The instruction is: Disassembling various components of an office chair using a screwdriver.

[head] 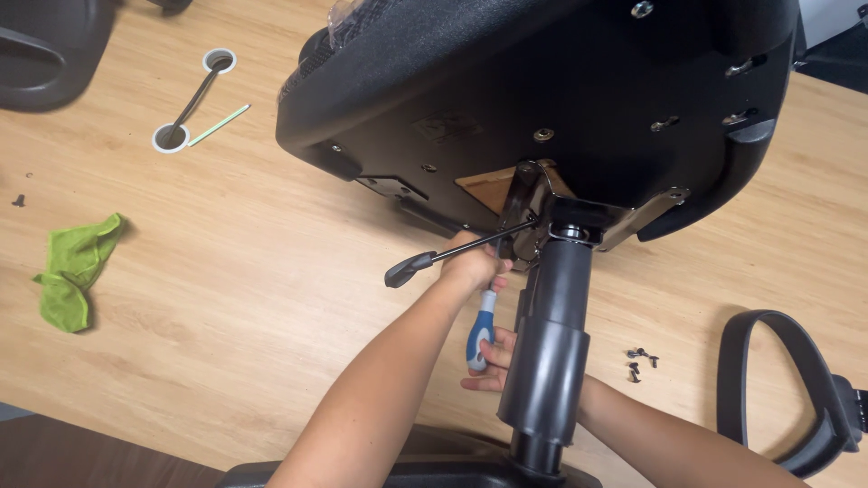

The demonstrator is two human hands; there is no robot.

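Observation:
A black office chair lies tipped over on a wooden surface [226, 298], with the underside of its seat [561, 90] facing me. Its black gas column [551, 343] runs down toward the base. A metal mechanism plate [542, 212] sits where the column meets the seat, and a black lever [425, 262] sticks out to the left. My left hand [475, 264] is closed around the upper part of a blue-and-white screwdriver [481, 336], just under the lever rod. My right hand [495, 361] grips the screwdriver's handle, partly hidden behind the column.
A green cloth [77, 271] lies at the left. Several small black screws [640, 361] lie to the right of the column, near a detached black armrest [787, 398]. Two round grommets joined by a black rod [194, 99] and a green-white stick [220, 125] lie at the upper left.

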